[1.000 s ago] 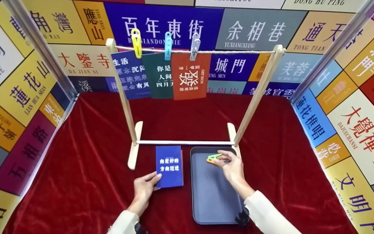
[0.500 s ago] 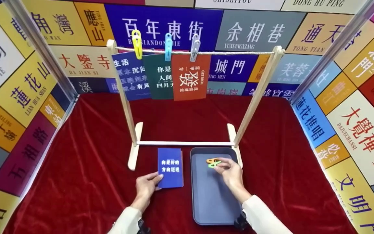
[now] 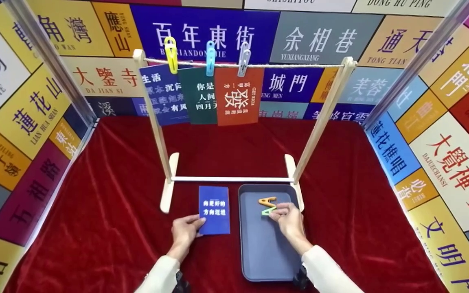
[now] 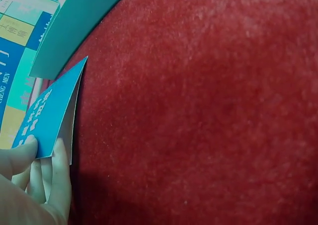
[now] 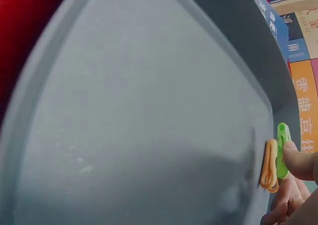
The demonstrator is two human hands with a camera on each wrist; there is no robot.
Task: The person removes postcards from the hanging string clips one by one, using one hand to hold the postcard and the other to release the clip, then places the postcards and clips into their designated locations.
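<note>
My left hand (image 3: 185,231) pinches the lower left corner of a blue card (image 3: 214,199) with white characters, thumb on top. In the left wrist view the card (image 4: 55,116) is tilted up, with fingers beneath it. Over the grey tray (image 3: 255,260), my right hand (image 3: 289,221) pinches a green clothespin (image 3: 268,211) between thumb and fingers. An orange clothespin (image 3: 266,201) lies in the tray just beyond it. In the right wrist view the green clothespin (image 5: 282,150) is right beside the orange clothespin (image 5: 269,165).
A wooden frame (image 3: 324,118) stands behind, a string (image 3: 295,65) across its top. From it hang a blue card (image 3: 167,97), a green card (image 3: 196,91) and a red card (image 3: 238,97) on yellow, light blue and grey clothespins. Red cloth (image 3: 108,211) covers the table.
The right hand has moved slightly toward the body with the green clothespin, while the orange clothespin now lies apart in the tray. The left hand and its card have shifted a little right.
</note>
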